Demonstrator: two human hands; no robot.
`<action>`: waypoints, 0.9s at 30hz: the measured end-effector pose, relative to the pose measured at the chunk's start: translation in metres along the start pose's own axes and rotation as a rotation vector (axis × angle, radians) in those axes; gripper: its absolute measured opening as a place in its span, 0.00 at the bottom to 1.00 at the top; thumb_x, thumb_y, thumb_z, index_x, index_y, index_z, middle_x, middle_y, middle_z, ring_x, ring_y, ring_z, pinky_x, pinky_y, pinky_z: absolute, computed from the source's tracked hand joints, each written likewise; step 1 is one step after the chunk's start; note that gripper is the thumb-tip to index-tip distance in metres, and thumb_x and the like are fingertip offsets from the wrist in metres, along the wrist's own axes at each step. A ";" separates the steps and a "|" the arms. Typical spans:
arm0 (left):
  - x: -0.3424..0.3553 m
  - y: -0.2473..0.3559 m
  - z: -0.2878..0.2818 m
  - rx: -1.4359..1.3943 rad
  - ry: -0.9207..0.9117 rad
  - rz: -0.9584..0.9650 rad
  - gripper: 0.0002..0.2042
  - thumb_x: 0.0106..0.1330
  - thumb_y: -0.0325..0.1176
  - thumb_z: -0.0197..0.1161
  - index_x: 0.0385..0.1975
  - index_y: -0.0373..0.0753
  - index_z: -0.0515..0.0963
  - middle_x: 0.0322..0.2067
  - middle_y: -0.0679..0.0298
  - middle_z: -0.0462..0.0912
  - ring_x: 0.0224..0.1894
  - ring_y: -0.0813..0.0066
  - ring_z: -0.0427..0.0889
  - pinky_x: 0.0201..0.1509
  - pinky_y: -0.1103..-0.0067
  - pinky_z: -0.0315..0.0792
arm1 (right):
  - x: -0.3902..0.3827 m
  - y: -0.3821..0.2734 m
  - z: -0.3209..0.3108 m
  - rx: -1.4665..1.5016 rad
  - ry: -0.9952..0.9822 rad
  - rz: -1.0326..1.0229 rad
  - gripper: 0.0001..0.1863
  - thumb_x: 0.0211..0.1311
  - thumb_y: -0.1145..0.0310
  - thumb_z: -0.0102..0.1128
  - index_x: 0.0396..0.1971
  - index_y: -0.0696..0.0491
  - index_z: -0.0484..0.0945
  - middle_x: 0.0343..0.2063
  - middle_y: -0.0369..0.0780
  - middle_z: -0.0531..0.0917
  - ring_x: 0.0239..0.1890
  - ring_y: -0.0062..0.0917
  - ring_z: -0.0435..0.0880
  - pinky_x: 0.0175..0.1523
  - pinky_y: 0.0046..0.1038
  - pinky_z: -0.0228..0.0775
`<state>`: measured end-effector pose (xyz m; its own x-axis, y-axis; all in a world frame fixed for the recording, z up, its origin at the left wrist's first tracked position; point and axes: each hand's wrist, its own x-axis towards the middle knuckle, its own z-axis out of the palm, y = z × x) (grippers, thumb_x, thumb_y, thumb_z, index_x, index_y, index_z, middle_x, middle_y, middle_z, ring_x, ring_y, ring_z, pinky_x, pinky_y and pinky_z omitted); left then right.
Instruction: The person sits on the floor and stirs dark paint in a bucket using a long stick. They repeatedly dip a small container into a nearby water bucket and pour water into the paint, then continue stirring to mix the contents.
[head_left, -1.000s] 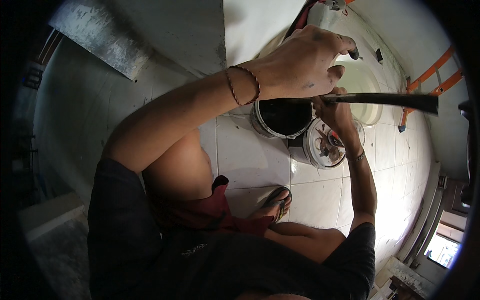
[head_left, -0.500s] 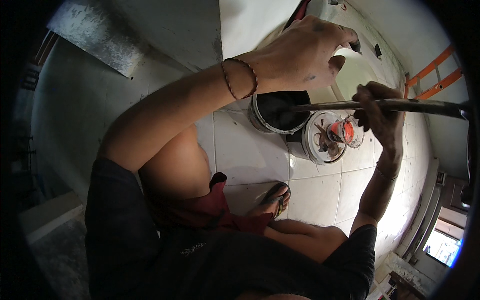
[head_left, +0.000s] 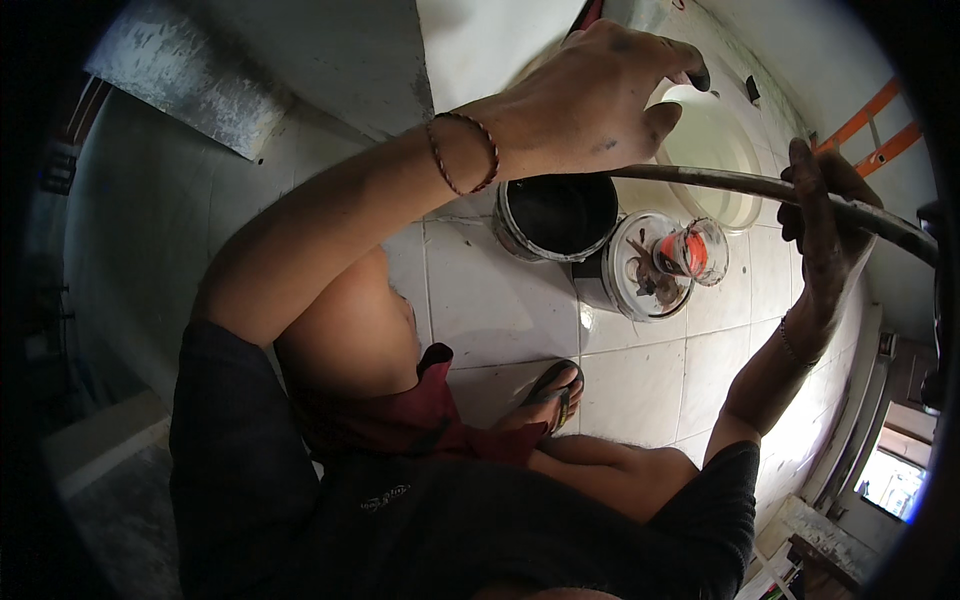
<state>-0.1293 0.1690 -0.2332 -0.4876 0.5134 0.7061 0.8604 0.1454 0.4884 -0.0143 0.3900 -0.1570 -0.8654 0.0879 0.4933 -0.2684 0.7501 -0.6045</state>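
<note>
A long, thin dark stick crosses from beside my left hand to the right edge of the head view. My right hand, stained dark, grips it between thumb and fingers, with some fingers stretched out. The stick's left end is hidden behind my left hand. That hand hangs over the buckets, its smudged thumb and forefinger apart and its other fingers hidden; I see nothing held in it. Below it stands a round bucket with a black inside. Against that bucket is a lidded pail with a smeared lid.
A clear cup with red on it sits at the pail's lid. Behind is a large pale basin. An orange ladder leans at the right. My sandalled foot rests on white floor tiles.
My right hand has moved right, and the stick with it. The stick's left end has risen from over the black bucket to behind my left hand. My left hand has shifted slightly left.
</note>
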 end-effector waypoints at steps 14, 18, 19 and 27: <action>0.001 0.001 0.004 0.032 -0.052 -0.045 0.18 0.66 0.28 0.63 0.55 0.29 0.78 0.50 0.45 0.85 0.54 0.51 0.86 0.67 0.67 0.75 | 0.005 0.007 -0.019 -0.087 0.270 -0.211 0.08 0.64 0.62 0.73 0.28 0.50 0.88 0.13 0.29 0.75 0.11 0.07 0.68 0.16 0.18 0.50; 0.002 0.005 -0.002 0.023 -0.091 -0.097 0.19 0.66 0.29 0.63 0.57 0.31 0.78 0.52 0.46 0.84 0.56 0.52 0.85 0.68 0.67 0.74 | 0.004 0.014 -0.029 -0.213 0.267 -0.271 0.06 0.65 0.65 0.71 0.39 0.48 0.88 0.16 0.29 0.76 0.12 0.07 0.69 0.18 0.19 0.51; 0.002 0.007 -0.004 0.017 -0.104 -0.114 0.19 0.67 0.29 0.63 0.57 0.31 0.77 0.53 0.46 0.84 0.56 0.52 0.84 0.69 0.67 0.74 | 0.005 0.017 -0.032 -0.227 0.248 -0.298 0.10 0.65 0.68 0.69 0.45 0.47 0.86 0.19 0.30 0.77 0.14 0.07 0.70 0.19 0.19 0.54; 0.008 0.022 -0.027 -0.017 -0.363 -0.195 0.24 0.75 0.34 0.55 0.66 0.28 0.65 0.63 0.43 0.69 0.70 0.46 0.62 0.76 0.58 0.55 | 0.006 0.033 -0.045 -0.726 0.209 -0.709 0.37 0.56 0.83 0.70 0.66 0.41 0.76 0.32 0.36 0.86 0.26 0.13 0.82 0.24 0.18 0.76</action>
<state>-0.1182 0.1533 -0.2034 -0.5549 0.7430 0.3741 0.7528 0.2570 0.6061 -0.0094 0.4443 -0.1462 -0.4989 -0.4682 0.7293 -0.3077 0.8824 0.3560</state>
